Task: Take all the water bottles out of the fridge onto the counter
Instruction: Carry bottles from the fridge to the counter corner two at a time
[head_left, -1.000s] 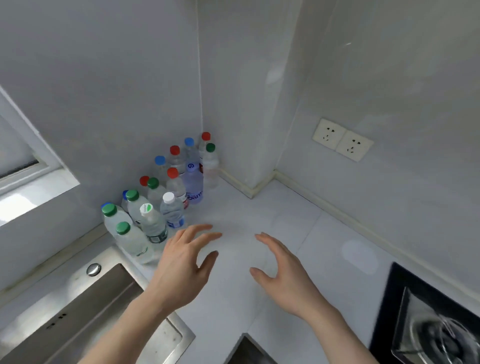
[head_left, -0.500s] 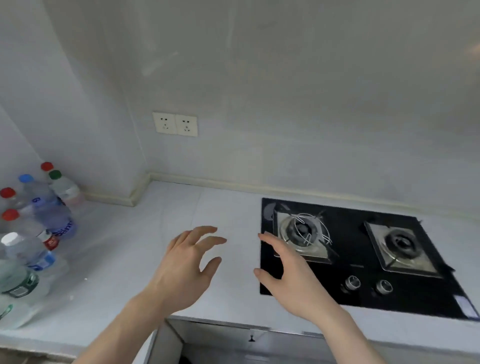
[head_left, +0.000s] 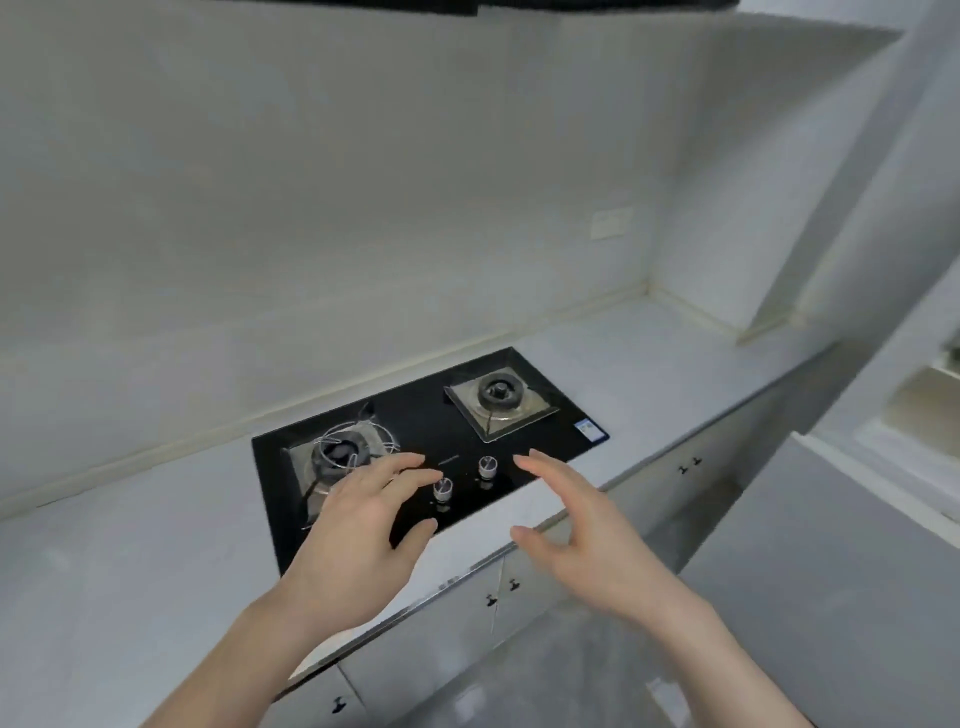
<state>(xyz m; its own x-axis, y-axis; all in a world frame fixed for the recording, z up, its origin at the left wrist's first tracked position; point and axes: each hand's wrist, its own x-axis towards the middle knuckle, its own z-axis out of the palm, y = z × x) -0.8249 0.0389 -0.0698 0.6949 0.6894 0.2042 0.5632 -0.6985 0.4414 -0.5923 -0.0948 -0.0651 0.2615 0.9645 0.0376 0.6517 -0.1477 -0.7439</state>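
Above the white bench (head_left: 130, 561), my left hand (head_left: 353, 540) hovers over the black gas hob (head_left: 415, 415), its fingers (head_left: 400, 465) spread and empty. To its right my right hand (head_left: 587, 540) floats past the bench edge, fingers also loose, grasping nothing. No water bottle or fridge can be seen from here.

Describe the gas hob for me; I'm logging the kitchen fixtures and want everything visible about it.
The gas hob is a glossy black glass panel set flush into the pale counter, skewed in this view. It has two burners on square metal trays; the left burner carries a wire ring support, the right burner has none. Two silver knobs sit at its front edge, and a small sticker marks its right corner. No flame shows. The left hand overlaps it in the view; contact is unclear.
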